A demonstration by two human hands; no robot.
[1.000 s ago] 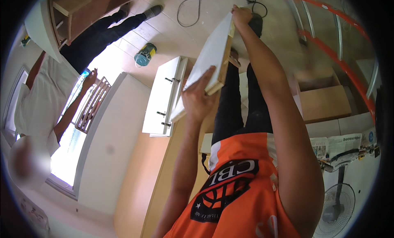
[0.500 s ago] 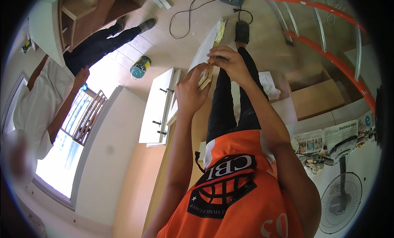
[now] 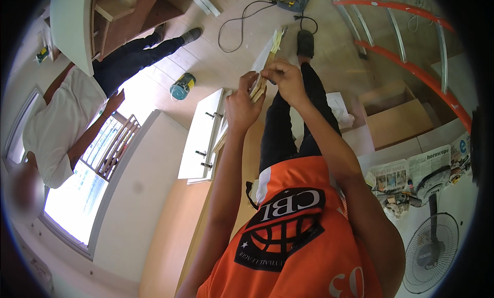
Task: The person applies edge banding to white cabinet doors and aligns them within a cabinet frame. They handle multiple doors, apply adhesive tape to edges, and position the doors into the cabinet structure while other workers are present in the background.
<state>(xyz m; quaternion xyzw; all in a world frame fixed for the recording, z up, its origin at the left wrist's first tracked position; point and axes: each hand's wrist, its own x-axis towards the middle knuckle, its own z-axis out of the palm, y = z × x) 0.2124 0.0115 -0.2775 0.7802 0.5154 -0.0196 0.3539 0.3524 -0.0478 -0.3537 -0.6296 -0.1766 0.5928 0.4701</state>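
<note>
Both of my hands hold a thin wooden panel with a white face, seen edge-on over the tiled floor in front of my legs. My left hand grips its lower end from the left. My right hand pinches the same end from the right, close against the left hand. The panel's far end points toward a power drill with a black cord on the floor. My orange shirt and dark trousers fill the lower middle of the view.
A person in a white shirt and dark trousers stands at the left by a wooden cabinet. White cabinet doors with handles lean nearby, beside a paint tin. An orange ladder, a cardboard box, newspapers and a fan are on the right.
The panel has turned from face-on to edge-on. My right hand came down from its top edge to meet my left hand at the near end.
</note>
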